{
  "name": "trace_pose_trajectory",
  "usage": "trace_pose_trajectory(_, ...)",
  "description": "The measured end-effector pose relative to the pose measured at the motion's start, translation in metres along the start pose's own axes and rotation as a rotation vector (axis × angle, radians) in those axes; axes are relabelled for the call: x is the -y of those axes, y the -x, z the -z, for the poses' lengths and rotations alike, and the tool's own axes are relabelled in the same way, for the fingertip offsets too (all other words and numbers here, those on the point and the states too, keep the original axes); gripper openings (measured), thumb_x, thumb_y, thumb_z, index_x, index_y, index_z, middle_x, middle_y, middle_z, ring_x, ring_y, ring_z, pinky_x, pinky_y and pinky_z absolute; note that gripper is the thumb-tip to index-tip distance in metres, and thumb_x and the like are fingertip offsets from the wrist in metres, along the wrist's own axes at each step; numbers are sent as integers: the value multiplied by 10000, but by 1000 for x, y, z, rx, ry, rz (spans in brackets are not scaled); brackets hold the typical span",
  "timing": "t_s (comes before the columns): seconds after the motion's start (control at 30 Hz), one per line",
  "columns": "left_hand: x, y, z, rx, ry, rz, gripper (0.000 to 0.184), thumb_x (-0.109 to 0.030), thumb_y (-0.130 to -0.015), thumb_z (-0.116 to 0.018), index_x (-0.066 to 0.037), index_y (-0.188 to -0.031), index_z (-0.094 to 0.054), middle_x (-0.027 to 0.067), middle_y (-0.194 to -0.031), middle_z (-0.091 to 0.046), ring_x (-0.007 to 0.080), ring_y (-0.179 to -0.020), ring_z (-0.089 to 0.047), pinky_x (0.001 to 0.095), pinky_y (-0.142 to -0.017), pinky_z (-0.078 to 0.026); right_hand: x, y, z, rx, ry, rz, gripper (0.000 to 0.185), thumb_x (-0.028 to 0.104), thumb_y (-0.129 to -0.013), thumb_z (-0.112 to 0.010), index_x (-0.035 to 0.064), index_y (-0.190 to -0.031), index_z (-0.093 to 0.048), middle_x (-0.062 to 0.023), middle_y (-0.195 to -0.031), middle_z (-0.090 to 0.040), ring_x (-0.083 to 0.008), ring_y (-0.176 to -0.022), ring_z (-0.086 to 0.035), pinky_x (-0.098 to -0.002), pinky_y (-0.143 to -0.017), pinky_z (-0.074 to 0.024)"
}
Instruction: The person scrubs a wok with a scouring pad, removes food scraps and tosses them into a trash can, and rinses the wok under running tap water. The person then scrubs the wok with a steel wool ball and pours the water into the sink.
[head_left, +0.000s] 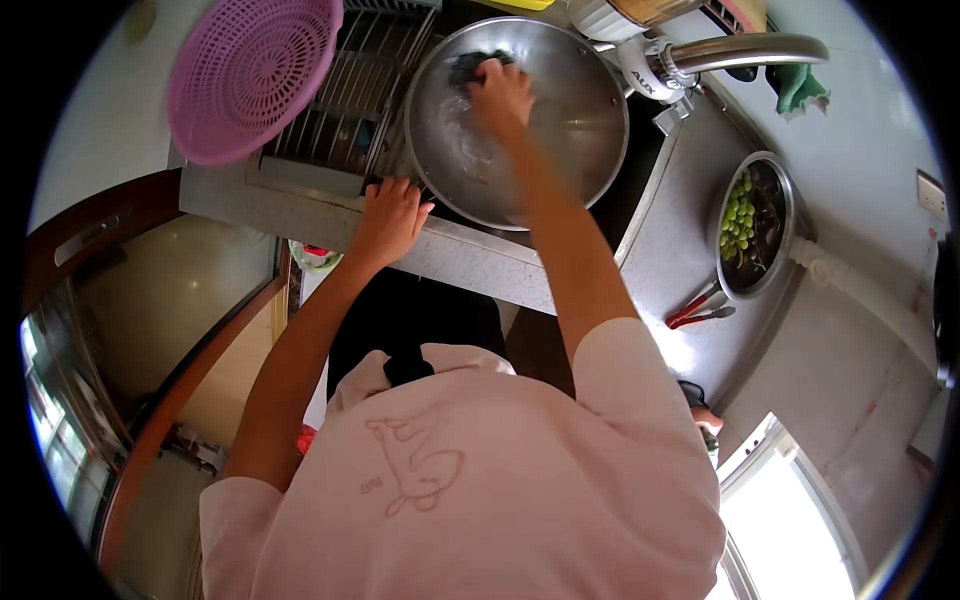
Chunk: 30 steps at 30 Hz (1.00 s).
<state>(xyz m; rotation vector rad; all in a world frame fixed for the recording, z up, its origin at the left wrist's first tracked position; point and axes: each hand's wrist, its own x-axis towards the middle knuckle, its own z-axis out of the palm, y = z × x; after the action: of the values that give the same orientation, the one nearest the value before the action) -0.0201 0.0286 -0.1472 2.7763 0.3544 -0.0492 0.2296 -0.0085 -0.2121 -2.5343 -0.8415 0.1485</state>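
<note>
A wide stainless steel wok (pixel 560 150) sits over the sink, with a wet sheen on its inside. Inside it, my right hand (pixel 503 98) presses a dark scouring pad (pixel 475 68) against the upper left part of the bowl; the hand is slightly blurred. My left hand (pixel 392 215) is at the counter's front edge, its fingers curled around the wok's dark handle, which is mostly hidden beneath them. The steel faucet (pixel 750 48) reaches in from the right, beside the wok's far rim.
Left of the wok, a pink plastic colander (pixel 255 75) overlaps a metal dish rack (pixel 350 90). On the right counter (pixel 665 195) stand a steel bowl (pixel 788 190) containing green grapes (pixel 738 215) and red-handled tongs (pixel 695 312). A wooden-framed door (pixel 190 370) stands at the lower left.
</note>
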Motion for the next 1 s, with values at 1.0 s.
trace_pose_trajectory(1.0,13,-15,-7,124,344,15,258,-125,-920,-540,-26,-1142,-456,172,-723,-620,396,-644,-597,491,-593,-478,11,89,1,310,-94,-97,327,327,-812,-628,27,-941,-617,-204,-1023,-632,-404,-945,-596,-488,-838,-473)
